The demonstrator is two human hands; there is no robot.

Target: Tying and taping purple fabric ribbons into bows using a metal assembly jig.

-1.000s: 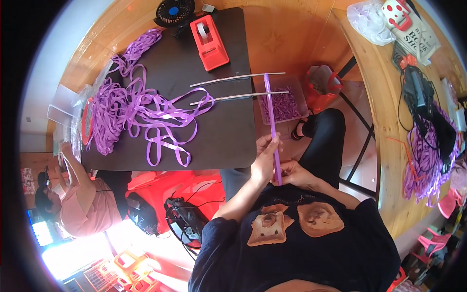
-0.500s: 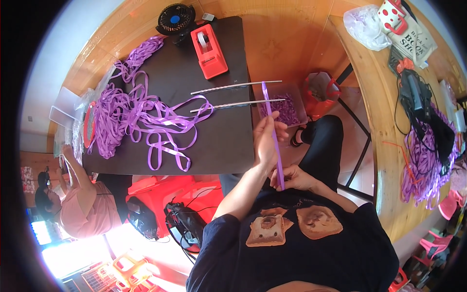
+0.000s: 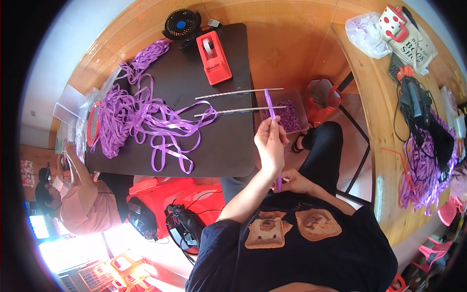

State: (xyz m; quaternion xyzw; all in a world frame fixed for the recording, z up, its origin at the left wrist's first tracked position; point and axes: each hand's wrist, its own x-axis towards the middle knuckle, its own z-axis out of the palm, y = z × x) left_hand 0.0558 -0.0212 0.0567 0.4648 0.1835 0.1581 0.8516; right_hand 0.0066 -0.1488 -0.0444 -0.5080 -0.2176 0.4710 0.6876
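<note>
A narrow purple ribbon [image 3: 269,101] runs from the upper of two thin metal rods [image 3: 233,92], across the lower rod [image 3: 238,111], down toward my lap. My left hand [image 3: 270,143] pinches it just below the lower rod, its back covering the ribbon's middle stretch. Close to my shirt, my right hand [image 3: 296,183] is closed on the ribbon's lower part; its fingertips are partly hidden. Both rods jut past the right edge of the dark table [image 3: 219,151]. On that table lies a loose heap of purple ribbon [image 3: 116,121], with loops spreading toward the rods.
A red tape dispenser [image 3: 214,58] and a black fan [image 3: 182,24] stand at the table's back. Beneath the rod ends is a clear bin [image 3: 288,117] of purple pieces, beside a red bag [image 3: 323,97]. A wooden table [image 3: 384,160] stands right. Another person [image 3: 92,209] sits left.
My left hand has shifted onto the ribbon and now pinches it, covering its middle. My right hand stays near my shirt. The whole view has moved slightly.
</note>
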